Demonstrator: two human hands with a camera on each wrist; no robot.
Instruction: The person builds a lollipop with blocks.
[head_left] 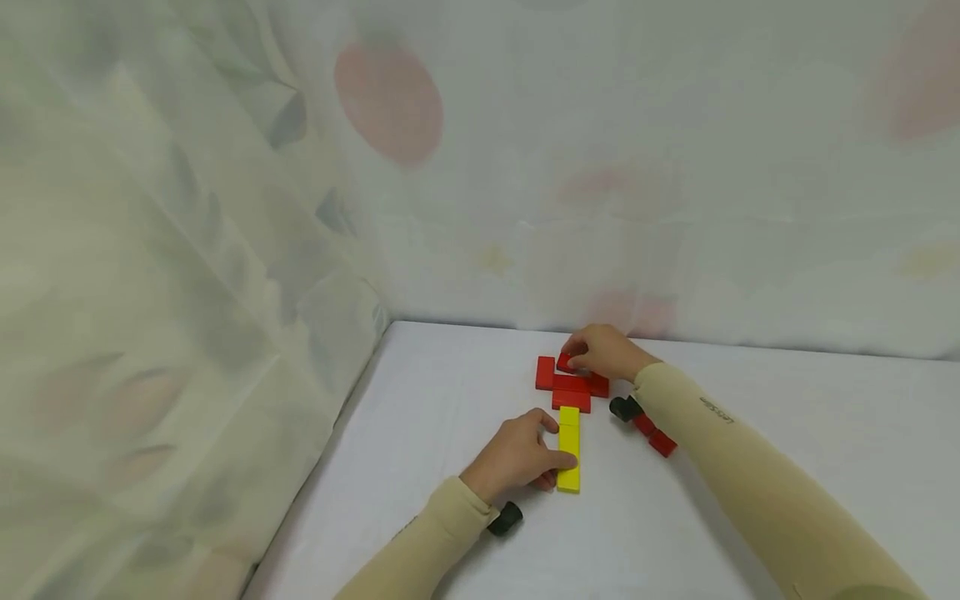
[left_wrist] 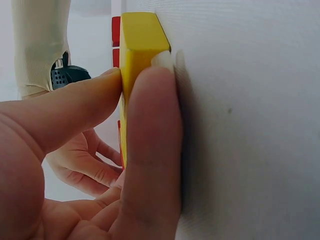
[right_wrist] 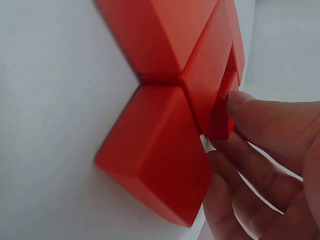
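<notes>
A column of yellow blocks (head_left: 568, 450) lies on the white table (head_left: 787, 433), with a cluster of red blocks (head_left: 572, 390) at its far end. My left hand (head_left: 559, 442) pinches the near yellow block (left_wrist: 142, 45) from both sides between thumb and a finger (left_wrist: 152, 150). At the far edge of the red cluster (right_wrist: 160, 150), my right hand (head_left: 573, 360) pinches a small red block (head_left: 564, 362). In the right wrist view its fingertips (right_wrist: 265, 122) hold that block (right_wrist: 222, 112) against the others.
Two more red blocks (head_left: 654, 433) lie beside my right forearm. A pale patterned curtain (head_left: 225, 250) hangs close behind the table and along its left edge. Black wrist cameras (head_left: 506, 518) sit on both sleeves.
</notes>
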